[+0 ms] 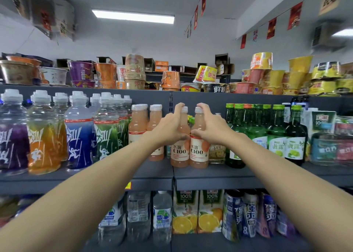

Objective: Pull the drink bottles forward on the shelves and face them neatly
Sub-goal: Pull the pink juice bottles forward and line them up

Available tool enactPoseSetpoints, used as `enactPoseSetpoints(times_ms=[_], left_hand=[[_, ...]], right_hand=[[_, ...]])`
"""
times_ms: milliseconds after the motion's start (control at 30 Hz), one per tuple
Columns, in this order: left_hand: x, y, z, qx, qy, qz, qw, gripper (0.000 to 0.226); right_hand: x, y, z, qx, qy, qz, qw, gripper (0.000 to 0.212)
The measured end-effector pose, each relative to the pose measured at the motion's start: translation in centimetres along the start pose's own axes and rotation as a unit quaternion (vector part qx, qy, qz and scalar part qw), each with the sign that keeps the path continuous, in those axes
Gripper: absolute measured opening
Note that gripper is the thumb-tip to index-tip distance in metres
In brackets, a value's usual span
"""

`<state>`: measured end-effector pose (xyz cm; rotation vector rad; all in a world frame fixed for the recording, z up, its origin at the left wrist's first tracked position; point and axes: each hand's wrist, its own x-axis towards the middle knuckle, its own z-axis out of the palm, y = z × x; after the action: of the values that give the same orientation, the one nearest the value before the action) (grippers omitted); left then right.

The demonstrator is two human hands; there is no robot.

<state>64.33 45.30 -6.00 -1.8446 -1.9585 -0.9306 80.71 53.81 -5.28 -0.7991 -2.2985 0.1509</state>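
Two bare arms reach into a shop's drinks aisle, where a person's left hand and right hand each grip one of two pink C100 bottles standing side by side, touching, near the front of the grey middle shelf. The left hand's thumb and fingers curl round the upper body and neck of the left bottle; the right hand wraps the right bottle in the same way, fingertips up by the white cap. Both bottles stand upright with their labels facing out. More pink bottles of the same drink stand just to the left. Sports drinks with white caps fill the left of the shelf and green glass bottles the right. Instant noodle cups crowd the top shelf, while orange juice cartons and water bottles line the shelf below.
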Motion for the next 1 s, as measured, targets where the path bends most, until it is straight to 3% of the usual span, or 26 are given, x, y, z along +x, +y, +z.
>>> enactPoseSetpoints(times_ms=[300,733,867,1000], left_hand=[[-2.1,-2.2,-5.0,0.037,-0.058,0.003,0.998,0.111],[-6.7,-6.8,-11.0,0.069,-0.053,-0.021,0.996,0.109],[-8.1,-7.0,-10.1,0.053,0.003,-0.020,0.998,0.119],[-11.2,-7.4,-6.8,-0.033,0.116,-0.013,0.993,0.115]], right_hand=[[-0.9,-3.0,0.6,0.061,-0.013,-0.061,0.996,0.088],[0.2,-9.3,5.1,0.060,0.017,-0.136,0.989,0.091],[-0.4,-8.9,6.4,0.106,0.041,-0.105,0.988,0.105],[-2.2,-8.1,8.4,0.160,0.063,-0.111,0.979,0.113]])
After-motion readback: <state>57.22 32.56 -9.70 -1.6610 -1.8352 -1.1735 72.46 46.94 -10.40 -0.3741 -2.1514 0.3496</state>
